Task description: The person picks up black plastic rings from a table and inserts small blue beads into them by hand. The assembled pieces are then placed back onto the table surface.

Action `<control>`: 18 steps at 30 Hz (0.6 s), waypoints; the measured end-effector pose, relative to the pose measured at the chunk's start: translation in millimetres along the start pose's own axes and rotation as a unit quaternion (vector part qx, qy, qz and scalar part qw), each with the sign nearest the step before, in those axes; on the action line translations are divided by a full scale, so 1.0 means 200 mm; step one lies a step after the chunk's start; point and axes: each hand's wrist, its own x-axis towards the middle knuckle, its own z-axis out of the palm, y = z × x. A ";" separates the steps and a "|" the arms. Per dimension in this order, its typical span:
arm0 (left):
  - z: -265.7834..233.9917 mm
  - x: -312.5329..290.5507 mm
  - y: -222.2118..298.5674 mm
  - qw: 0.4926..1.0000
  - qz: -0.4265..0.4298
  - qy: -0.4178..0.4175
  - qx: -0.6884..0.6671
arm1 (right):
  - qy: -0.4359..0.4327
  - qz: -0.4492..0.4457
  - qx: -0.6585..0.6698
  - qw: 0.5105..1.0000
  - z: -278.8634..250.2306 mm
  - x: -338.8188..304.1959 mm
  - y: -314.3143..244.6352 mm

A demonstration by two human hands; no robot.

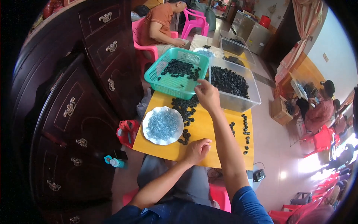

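Note:
My right hand [207, 94] reaches forward to the near right corner of a green plastic basket [161, 88], its fingers curled together. Whatever it may hold is hidden. Small black ring-like parts [179, 68] lie scattered in the basket, and a heap of similar black parts [183, 107] spreads over the yellow table just in front. Close to the table's near edge, my left hand [198, 151] rests with fingers bent inward; I cannot make out anything in them. To its left stands a white scalloped plate [146, 136] full of small clear bluish pieces [163, 124].
A clear tub [235, 106] of black parts stands right of the basket. More black parts [245, 128] line the table's right side. A person [158, 24] sits on a pink chair beyond. Dark wooden drawers [74, 108] rise at left, with a red bag [127, 131] beside the table.

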 end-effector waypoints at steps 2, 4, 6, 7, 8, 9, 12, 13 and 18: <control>0.02 0.01 0.00 1.000 -0.004 0.005 -0.022 | -0.014 0.028 0.012 0.999 -0.09 -0.17 0.09; 0.02 0.01 -0.02 0.998 -0.050 0.003 -0.024 | -0.002 0.036 0.025 0.999 -0.17 -0.36 0.22; 0.00 0.03 0.01 0.997 -0.072 -0.016 -0.025 | 0.020 0.077 0.034 0.996 -0.29 -0.51 0.33; -0.02 0.03 0.02 0.996 -0.082 -0.019 -0.030 | 0.010 0.139 0.037 0.989 -0.37 -0.59 0.33; -0.02 0.04 0.02 0.997 -0.070 -0.016 -0.043 | 0.024 0.138 -0.007 0.990 -0.42 -0.65 0.42; -0.02 0.04 0.02 0.997 -0.066 -0.012 -0.037 | 0.036 0.136 -0.049 0.989 -0.48 -0.70 0.49; -0.01 0.04 0.02 0.997 -0.074 -0.018 -0.033 | 0.026 0.196 -0.109 0.974 -0.60 -0.79 0.64; 0.00 0.05 0.03 0.996 -0.073 -0.018 -0.038 | 0.027 0.190 -0.117 0.974 -0.63 -0.81 0.67; 0.01 0.02 0.01 0.996 -0.077 -0.021 -0.042 | -0.002 0.194 -0.133 0.972 -0.62 -0.81 0.71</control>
